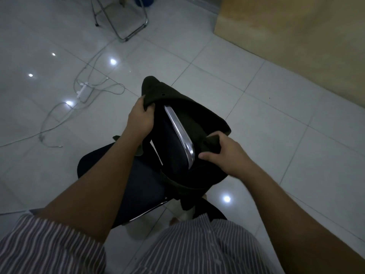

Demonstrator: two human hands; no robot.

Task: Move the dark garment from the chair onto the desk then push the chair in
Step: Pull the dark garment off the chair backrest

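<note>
A dark garment [199, 119] hangs draped over the backrest of a chair [178, 131] with a chrome top rail and a dark blue seat [142, 180], right below me. My left hand [139, 118] grips the garment's far shoulder near the collar. My right hand [227, 153] grips a fold of the garment at the near end of the backrest. The fabric is lifted off the rail enough to bare the chrome. The pale wooden desk [296, 36] fills the upper right corner.
A white power strip [82, 89] with loose cables [59, 119] lies on the glossy tiled floor at left. A chrome-legged chair frame [128, 22] stands at the top. My striped shirt fills the bottom of the view.
</note>
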